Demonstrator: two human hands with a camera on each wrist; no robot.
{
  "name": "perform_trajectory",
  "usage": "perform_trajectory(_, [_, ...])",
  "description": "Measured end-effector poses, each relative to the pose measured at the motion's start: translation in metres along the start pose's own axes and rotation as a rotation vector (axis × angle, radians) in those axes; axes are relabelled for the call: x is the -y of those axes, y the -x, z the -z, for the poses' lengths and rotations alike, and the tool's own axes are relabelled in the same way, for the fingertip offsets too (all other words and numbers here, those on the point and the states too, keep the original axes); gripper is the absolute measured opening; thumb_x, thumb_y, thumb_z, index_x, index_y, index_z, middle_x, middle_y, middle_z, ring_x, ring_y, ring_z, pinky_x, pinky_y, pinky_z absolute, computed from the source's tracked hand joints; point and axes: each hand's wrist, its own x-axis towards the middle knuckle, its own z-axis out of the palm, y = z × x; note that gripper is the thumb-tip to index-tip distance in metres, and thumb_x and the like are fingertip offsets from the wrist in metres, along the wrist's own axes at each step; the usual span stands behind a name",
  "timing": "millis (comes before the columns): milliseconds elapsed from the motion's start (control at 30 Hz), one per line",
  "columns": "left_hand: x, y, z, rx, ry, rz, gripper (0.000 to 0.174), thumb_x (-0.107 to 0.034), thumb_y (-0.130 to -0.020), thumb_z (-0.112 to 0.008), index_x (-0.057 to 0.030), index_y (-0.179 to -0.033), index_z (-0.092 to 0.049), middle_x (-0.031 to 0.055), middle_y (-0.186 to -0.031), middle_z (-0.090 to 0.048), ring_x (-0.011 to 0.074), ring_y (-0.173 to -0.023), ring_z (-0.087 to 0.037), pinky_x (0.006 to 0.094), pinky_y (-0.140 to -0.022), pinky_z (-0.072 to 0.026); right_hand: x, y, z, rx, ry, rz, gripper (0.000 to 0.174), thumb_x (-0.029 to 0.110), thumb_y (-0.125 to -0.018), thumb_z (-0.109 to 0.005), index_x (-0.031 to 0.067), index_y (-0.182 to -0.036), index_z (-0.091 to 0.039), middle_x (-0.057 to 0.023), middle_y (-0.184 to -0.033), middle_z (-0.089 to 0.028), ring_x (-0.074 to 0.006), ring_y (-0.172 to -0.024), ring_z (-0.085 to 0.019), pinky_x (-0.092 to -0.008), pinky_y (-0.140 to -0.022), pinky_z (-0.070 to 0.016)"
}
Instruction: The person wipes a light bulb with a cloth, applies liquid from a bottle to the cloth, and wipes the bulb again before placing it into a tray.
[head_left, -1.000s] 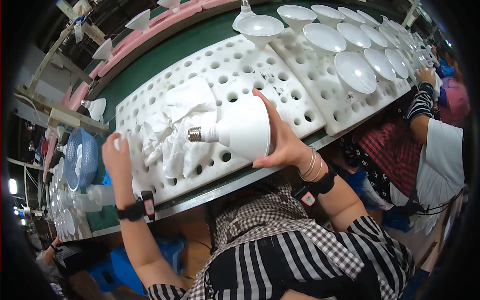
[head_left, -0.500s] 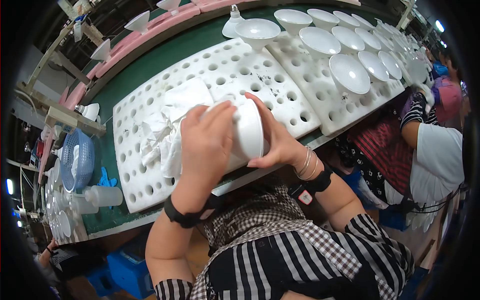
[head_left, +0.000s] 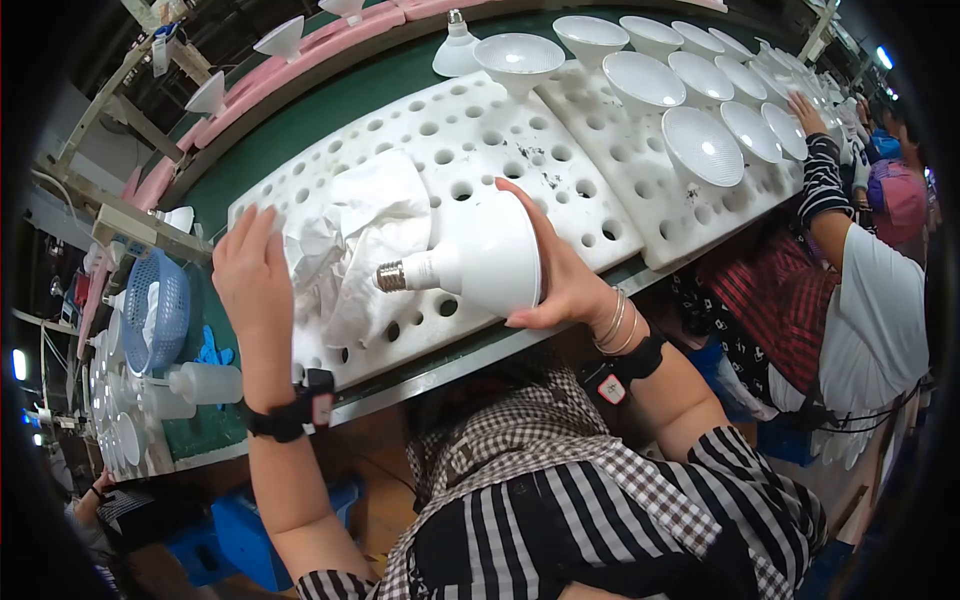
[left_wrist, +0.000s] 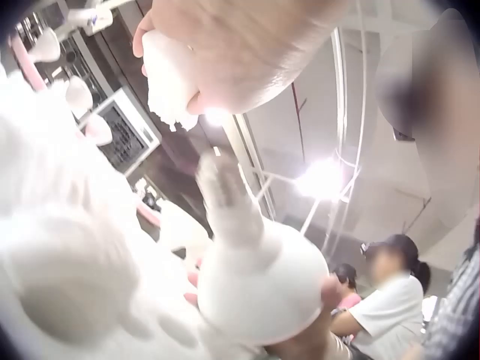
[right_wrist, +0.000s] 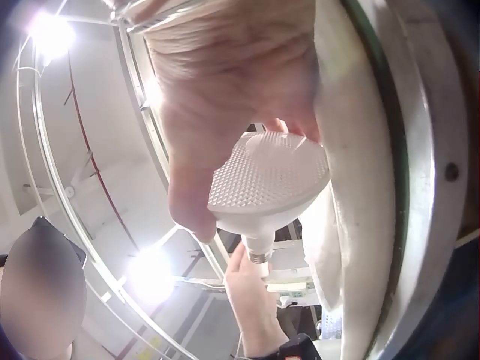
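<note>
– At the belt's near edge, from 9 o'clock across: what's in shot?

– Blue basket (head_left: 160,310) at 9 o'clock, then the worker's left hand (head_left: 255,270), raised beside a crumpled cloth (head_left: 365,240) on the holed foam tray (head_left: 470,130). The wrist view shows its fingers pinching a small white wad (left_wrist: 169,82). At centre, a white bulb (head_left: 480,265) is held sideways above the tray's near edge, its screw base (head_left: 390,277) pointing to 9 o'clock. The right hand (head_left: 565,280) clamps the wide end, fingers wrapped over the rim. Rows of lamps (head_left: 700,145) stand at 1 o'clock.

– How should the handling go?

– My judgement: keep the right hand's grip on the rim rather than the lens face, and hold the bulb level over the tray. Bring the wad squarely to the neck so the base isn't knocked.

– What has changed from half a second back?

– Then the left hand covered the bulb's neck and base. Now it has drawn off toward 9 o'clock, leaving the base bare. The right hand's hold looks unchanged.
</note>
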Motion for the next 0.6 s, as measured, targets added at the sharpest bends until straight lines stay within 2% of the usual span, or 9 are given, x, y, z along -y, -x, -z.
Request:
perform_trajectory(67, [0.008, 0.013, -0.005, 0.077, -0.036, 0.065, 0.032, -0.015, -0.090, -0.061, -0.0109, -0.122, -0.063, 0.0148, -0.129, -0.058, 0.0337, -0.114, -0.054, 0.0440, -0.095, -0.0432, -0.001, 0.000, 0.000, -0.009, -0.021, 0.007, 0.133, 0.021, -0.053, -0.089, 0.0075, -0.155, -0.005, -0.0134, -0.157, -0.015, -0.0230, -0.146, -0.016, -0.0372, -0.119, -0.0126])
perform_trajectory(167, [-0.015, 0.032, -0.003, 0.046, -0.015, -0.031, 0.040, -0.016, -0.088, -0.064, -0.0090, -0.127, -0.059, 0.0191, -0.133, -0.053, 0.0350, -0.117, -0.052, 0.0449, -0.097, -0.0424, 0.002, 0.000, -0.002, -0.042, -0.056, 0.011, 0.133, 0.022, -0.053, -0.089, 0.0078, -0.155, -0.005, -0.0131, -0.156, -0.017, -0.0230, -0.145, -0.018, -0.0368, -0.119, -0.0130])
perform_trajectory(233, [-0.054, 0.045, -0.003, 0.228, 0.395, -0.048, 0.047, -0.018, -0.085, -0.067, -0.0070, -0.129, -0.056, 0.0202, -0.133, -0.053, 0.0345, -0.117, -0.052, 0.0437, -0.096, -0.0428, 0.002, 0.001, -0.004, -0.056, -0.062, 0.003, 0.133, 0.022, -0.053, -0.089, 0.0079, -0.155, -0.005, -0.0128, -0.155, -0.018, -0.0230, -0.145, -0.020, -0.0364, -0.118, -0.0134])
perform_trajectory(367, [-0.060, 0.046, -0.021, 0.444, 0.334, -0.030, 0.046, -0.017, -0.082, -0.070, -0.0049, -0.124, -0.059, 0.0189, -0.122, -0.059, 0.0327, -0.105, -0.058, 0.0415, -0.089, -0.0467, 0.001, 0.002, -0.005, -0.086, -0.117, -0.017, 0.132, 0.022, -0.053, -0.088, 0.0076, -0.155, -0.005, -0.0119, -0.152, -0.023, -0.0225, -0.142, -0.024, -0.0352, -0.117, -0.0155])
perform_trajectory(433, [-0.045, 0.034, -0.033, 0.296, 0.538, 0.292, 0.036, -0.011, -0.081, -0.067, -0.0017, -0.116, -0.063, 0.0174, -0.103, -0.066, 0.0292, -0.087, -0.063, 0.0373, -0.079, -0.0501, 0.001, 0.001, -0.006, -0.096, -0.128, -0.009, 0.132, 0.022, -0.054, -0.089, 0.0074, -0.155, -0.005, -0.0116, -0.151, -0.025, -0.0224, -0.142, -0.025, -0.0350, -0.117, -0.0161])
perform_trajectory(467, [-0.041, 0.032, -0.035, 0.070, 0.553, 0.350, 0.021, -0.005, -0.085, -0.059, 0.0021, -0.104, -0.064, 0.0123, -0.085, -0.067, 0.0208, -0.068, -0.058, 0.0332, -0.069, -0.0483, 0.001, 0.001, -0.006, -0.103, -0.137, -0.005, 0.132, 0.022, -0.054, -0.089, 0.0072, -0.155, -0.005, -0.0116, -0.151, -0.025, -0.0224, -0.142, -0.025, -0.0351, -0.117, -0.0164])
perform_trajectory(500, [-0.047, 0.022, -0.016, 0.054, 0.725, 0.478, 0.019, -0.007, -0.086, -0.059, 0.0010, -0.102, -0.064, 0.0095, -0.081, -0.066, 0.0148, -0.066, -0.055, 0.0288, -0.064, -0.0465, 0.000, 0.001, -0.006, -0.113, -0.147, -0.002, 0.132, 0.023, -0.054, -0.089, 0.0070, -0.155, -0.005, -0.0116, -0.151, -0.025, -0.0224, -0.141, -0.025, -0.0353, -0.117, -0.0167])
perform_trajectory(567, [-0.076, 0.016, 0.012, -0.071, 0.955, 0.394, 0.020, -0.010, -0.083, -0.063, -0.0030, -0.102, -0.066, 0.0093, -0.085, -0.065, 0.0188, -0.072, -0.057, 0.0311, -0.068, -0.0470, 0.000, 0.001, -0.009, -0.129, -0.110, 0.027, 0.131, 0.023, -0.054, -0.088, 0.0066, -0.154, -0.006, -0.0115, -0.150, -0.027, -0.0228, -0.141, -0.027, -0.0353, -0.117, -0.0176])
perform_trajectory(600, [-0.095, 0.011, 0.021, -0.135, 0.836, 0.077, 0.022, -0.011, -0.082, -0.064, -0.0039, -0.103, -0.066, 0.0102, -0.088, -0.064, 0.0220, -0.077, -0.058, 0.0342, -0.073, -0.0470, -0.001, 0.000, -0.010, -0.137, -0.070, 0.054, 0.130, 0.023, -0.055, -0.088, 0.0062, -0.154, -0.006, -0.0114, -0.150, -0.029, -0.0231, -0.140, -0.028, -0.0354, -0.116, -0.0185])
